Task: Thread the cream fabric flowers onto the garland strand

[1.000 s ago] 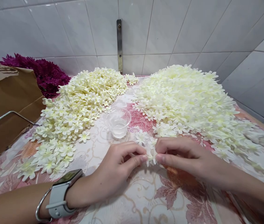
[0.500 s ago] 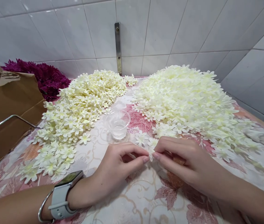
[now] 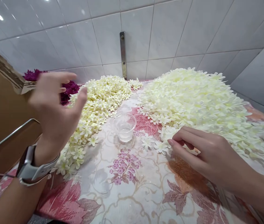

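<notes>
Two hands working among cream fabric flowers on a flowered table.

The left hand [image 3: 55, 109] is hovering raised over the left pile [image 3: 94, 105], fingers spread loose, its grip wide open and holding nothing that shows; motion is blurring it, and it is hiding part of the pile and of the purple flowers [image 3: 69, 88] at the table's far left corner. The right hand [image 3: 202, 152] is resting at the near edge of the right pile [image 3: 199, 99], fingers curled down; whether its grip is pinching a flower is hard to tell, since the fingertips are covering that spot. Loose flowers [image 3: 154, 143] are lying just beside it. A clear cup [image 3: 124, 127] is standing between the piles. A cardboard box [image 3: 1, 115], cut off by the frame, is standing along the table's left edge.
</notes>
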Motion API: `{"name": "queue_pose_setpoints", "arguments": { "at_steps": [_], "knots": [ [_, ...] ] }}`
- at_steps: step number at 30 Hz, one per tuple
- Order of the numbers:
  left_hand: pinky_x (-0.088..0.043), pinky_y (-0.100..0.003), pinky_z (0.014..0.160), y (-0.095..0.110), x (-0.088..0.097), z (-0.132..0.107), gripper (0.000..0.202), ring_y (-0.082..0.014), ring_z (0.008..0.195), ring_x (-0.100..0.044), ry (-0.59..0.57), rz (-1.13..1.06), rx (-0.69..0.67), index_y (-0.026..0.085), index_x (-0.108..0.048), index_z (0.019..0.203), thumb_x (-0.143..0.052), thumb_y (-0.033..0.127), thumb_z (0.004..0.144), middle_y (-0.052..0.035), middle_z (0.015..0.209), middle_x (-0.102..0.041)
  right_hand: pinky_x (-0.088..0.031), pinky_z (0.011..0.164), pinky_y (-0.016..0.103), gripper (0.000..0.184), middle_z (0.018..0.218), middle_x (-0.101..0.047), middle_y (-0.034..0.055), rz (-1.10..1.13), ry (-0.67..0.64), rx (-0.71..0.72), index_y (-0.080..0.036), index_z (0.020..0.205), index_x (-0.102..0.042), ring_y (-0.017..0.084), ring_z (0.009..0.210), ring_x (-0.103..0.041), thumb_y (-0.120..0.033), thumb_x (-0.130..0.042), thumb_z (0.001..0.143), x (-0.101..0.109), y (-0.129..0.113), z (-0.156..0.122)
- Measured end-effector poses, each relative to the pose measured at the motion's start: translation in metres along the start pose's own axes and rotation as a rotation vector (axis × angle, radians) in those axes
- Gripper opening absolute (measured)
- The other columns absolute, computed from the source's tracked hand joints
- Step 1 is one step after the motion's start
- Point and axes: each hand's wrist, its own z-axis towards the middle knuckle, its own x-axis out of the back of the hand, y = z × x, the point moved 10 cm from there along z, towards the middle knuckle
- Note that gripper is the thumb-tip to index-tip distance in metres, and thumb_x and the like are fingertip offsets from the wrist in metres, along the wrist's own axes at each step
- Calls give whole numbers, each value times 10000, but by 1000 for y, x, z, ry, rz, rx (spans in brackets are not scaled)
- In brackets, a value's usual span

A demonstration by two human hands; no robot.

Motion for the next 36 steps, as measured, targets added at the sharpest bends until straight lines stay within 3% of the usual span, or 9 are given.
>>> {"name": "queue_pose_setpoints", "arguments": {
  "at_steps": [3, 7, 12, 16, 18, 20, 23, 30, 36],
  "knots": [
    [-324, -540, 987, -9, -14, 24, 536, -380, 1272, -372, 13, 226, 43, 266, -532, 1254, -587, 489, 770, -124, 1314, -523, -316, 475, 269, 250, 602, -521, 7, 4, -4, 1, -213, 680, -497, 133, 491, -458, -266, -396, 902, -6, 5, -3],
    [-269, -585, 1010, -17, -24, 36, 526, -397, 1336, -250, 5, 475, 49, 225, -462, 1307, -533, 408, 819, -139, 1424, -395, -309, 474, 267, 259, 609, -518, 3, 2, -13, 4, -209, 681, -502, 127, 492, -457, -264, -392, 909, -11, 10, -6],
    [-419, -450, 901, -6, -13, 34, 294, -337, 1112, -484, 41, 627, -36, 162, -567, 1122, -461, 262, 866, -150, 1179, -561, -354, 480, 279, 222, 671, -555, 27, -53, -33, 26, -188, 735, -541, 142, 522, -502, -247, -407, 901, -12, 10, -4],
    [-460, -419, 807, -2, -4, 34, 286, -343, 1070, -492, 110, 663, -22, 154, -565, 1101, -396, 241, 887, -160, 1100, -581, -466, 762, 408, 233, 1046, -643, 131, -81, -90, 203, -174, 1024, -617, 266, 944, -590, -253, -437, 900, -21, -11, -4],
    [-457, -439, 822, -6, -4, 36, 316, -350, 1097, -482, 126, 645, 4, 161, -557, 1135, -393, 271, 889, -163, 1101, -579, -392, 905, 509, 294, 1273, -573, 97, -118, -126, 292, -253, 1164, -593, 317, 1182, -472, -284, -440, 915, -29, -22, -9],
    [-426, -497, 877, -11, -9, 37, 367, -380, 1172, -432, 117, 622, 7, 167, -553, 1174, -436, 338, 871, -182, 1198, -528, -313, 961, 564, 311, 1355, -523, 33, -154, -164, 322, -332, 1213, -565, 328, 1282, -377, -330, -432, 931, -39, -28, -12],
    [-369, -539, 946, -14, -19, 39, 438, -402, 1262, -339, 75, 603, -42, 181, -531, 1224, -482, 394, 844, -189, 1324, -440, -248, 976, 582, 299, 1287, -586, 29, -222, -166, 305, -315, 1170, -591, 331, 1268, -402, -367, -397, 948, -43, -23, -12],
    [-441, -454, 839, -9, -17, 40, 236, -357, 1057, -472, 69, 638, -94, 184, -594, 1023, -456, 269, 851, -143, 1002, -607, -220, 928, 593, 395, 976, -698, 108, -542, 25, 228, -202, 832, -652, 373, 1136, -509, -326, -300, 965, -9, 13, 4],
    [-431, -404, 811, -13, -6, 41, 287, -339, 1023, -487, 141, 608, -76, 144, -613, 997, -352, 208, 895, -161, 1007, -606, -274, 878, 547, 311, 931, -694, 127, -533, 147, 249, -203, 785, -620, 332, 1012, -592, -260, -354, 935, 11, 4, 6]
  ]
}}
